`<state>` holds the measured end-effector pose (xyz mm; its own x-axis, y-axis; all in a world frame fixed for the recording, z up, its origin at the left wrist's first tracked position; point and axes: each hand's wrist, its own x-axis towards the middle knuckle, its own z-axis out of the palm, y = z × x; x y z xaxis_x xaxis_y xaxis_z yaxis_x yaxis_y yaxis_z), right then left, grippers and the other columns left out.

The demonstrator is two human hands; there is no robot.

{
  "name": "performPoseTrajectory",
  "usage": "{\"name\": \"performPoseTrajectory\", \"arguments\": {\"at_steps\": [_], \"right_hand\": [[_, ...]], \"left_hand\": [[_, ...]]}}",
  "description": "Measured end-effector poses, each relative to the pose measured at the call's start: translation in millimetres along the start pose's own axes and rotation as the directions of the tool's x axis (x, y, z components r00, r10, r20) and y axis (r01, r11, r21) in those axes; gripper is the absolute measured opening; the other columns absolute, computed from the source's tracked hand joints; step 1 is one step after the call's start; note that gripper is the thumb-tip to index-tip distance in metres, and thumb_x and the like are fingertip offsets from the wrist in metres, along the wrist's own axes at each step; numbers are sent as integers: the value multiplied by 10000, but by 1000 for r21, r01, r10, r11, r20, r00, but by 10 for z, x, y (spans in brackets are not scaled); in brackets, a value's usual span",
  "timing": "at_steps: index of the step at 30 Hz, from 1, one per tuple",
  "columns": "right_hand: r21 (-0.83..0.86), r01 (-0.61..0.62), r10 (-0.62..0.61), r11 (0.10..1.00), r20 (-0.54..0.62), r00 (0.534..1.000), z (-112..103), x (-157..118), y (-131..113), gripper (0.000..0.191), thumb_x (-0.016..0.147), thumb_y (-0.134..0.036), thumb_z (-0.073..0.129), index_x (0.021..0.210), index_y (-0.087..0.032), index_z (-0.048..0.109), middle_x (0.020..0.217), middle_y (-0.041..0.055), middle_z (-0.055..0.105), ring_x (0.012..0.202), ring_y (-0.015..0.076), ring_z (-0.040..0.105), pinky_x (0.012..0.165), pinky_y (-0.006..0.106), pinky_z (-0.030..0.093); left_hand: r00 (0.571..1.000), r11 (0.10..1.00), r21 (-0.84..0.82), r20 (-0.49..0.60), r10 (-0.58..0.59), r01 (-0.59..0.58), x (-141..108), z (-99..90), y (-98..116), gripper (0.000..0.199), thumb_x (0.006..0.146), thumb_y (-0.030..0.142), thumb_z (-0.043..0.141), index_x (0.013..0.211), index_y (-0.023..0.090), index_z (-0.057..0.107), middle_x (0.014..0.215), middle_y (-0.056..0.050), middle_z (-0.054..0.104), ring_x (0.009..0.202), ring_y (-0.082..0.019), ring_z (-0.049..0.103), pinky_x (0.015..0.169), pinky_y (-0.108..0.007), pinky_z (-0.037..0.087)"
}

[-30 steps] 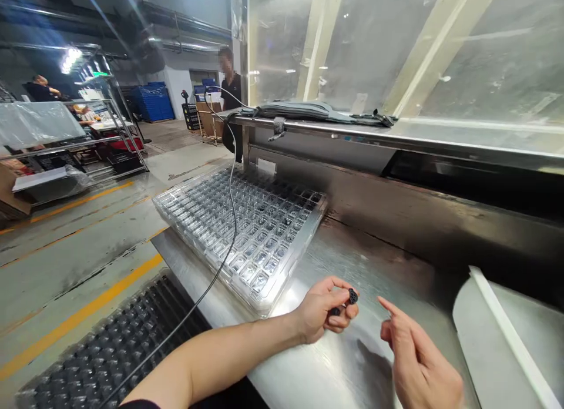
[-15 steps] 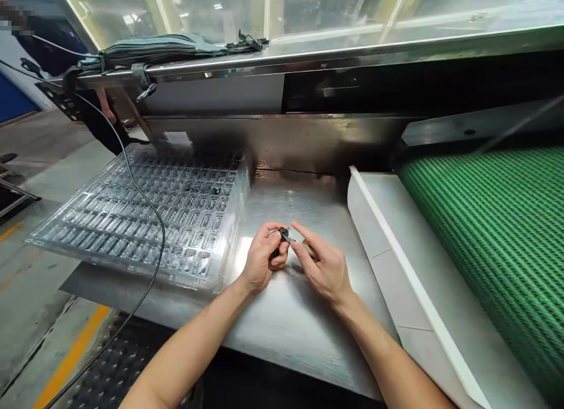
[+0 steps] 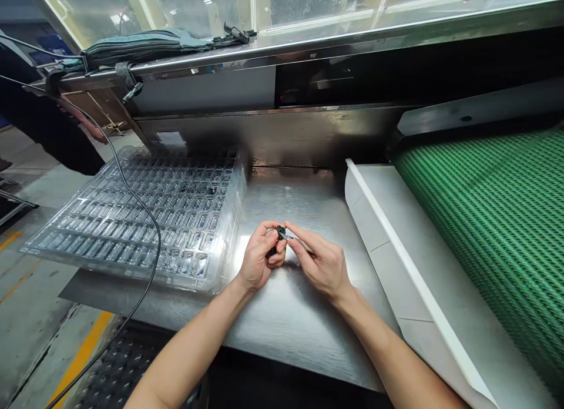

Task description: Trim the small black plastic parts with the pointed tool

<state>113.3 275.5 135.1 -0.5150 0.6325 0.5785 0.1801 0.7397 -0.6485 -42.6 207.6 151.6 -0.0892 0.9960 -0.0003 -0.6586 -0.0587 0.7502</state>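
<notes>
Over the metal table (image 3: 286, 203), my left hand (image 3: 259, 256) holds a small black part (image 3: 281, 231) between thumb and fingers. Its other fingers curl around something dark below, mostly hidden. My right hand (image 3: 324, 259) pinches a thin metal-tipped tool (image 3: 291, 238), whose tip meets or nearly meets the black part. Most of the tool is hidden by the fingers. To the left lies a stack of clear plastic trays (image 3: 132, 215) with many pockets; several pockets near its back right hold dark pieces.
A white chute (image 3: 388, 221) and a green conveyor belt (image 3: 493, 203) run along the right. A black cable (image 3: 150, 212) hangs across the trays. A grey-green bag (image 3: 145, 44) lies on the ledge behind. A person in dark clothes (image 3: 53, 127) stands at the far left.
My right index finger has come down and in towards the black part. The view has shifted slightly, and the person at the far left shows more.
</notes>
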Motion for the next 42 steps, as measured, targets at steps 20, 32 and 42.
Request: {"name": "performPoseTrajectory", "arguments": {"at_steps": [20,32,42], "right_hand": [[-16,40,-40,999,-26,999,8,2,23,400,1111,-262,581,1509,-270,612,1060,22,713,751,92,604,720,238,452],[276,-255,282,927,-63,957,0,34,21,331,1022,-492,684,1028,-167,746,810,5,645,659,88,523,610,194,396],[178,-249,276,952,-144,950,24,4,36,267,1025,-396,684,905,-160,721,744,-15,615,617,74,481,587,192,366]], "left_hand": [[1000,1000,-5,11,-9,9,26,-64,-10,346,964,408,729,1146,181,541,722,45,494,463,-26,305,460,-176,173],[1000,997,71,-10,12,-11,40,-30,-45,401,935,447,752,1151,172,557,725,33,521,463,-28,293,451,-179,155],[997,999,8,-58,-53,54,48,-1,-133,473,881,495,794,1120,187,526,763,23,555,461,-44,344,409,-158,177]]}}
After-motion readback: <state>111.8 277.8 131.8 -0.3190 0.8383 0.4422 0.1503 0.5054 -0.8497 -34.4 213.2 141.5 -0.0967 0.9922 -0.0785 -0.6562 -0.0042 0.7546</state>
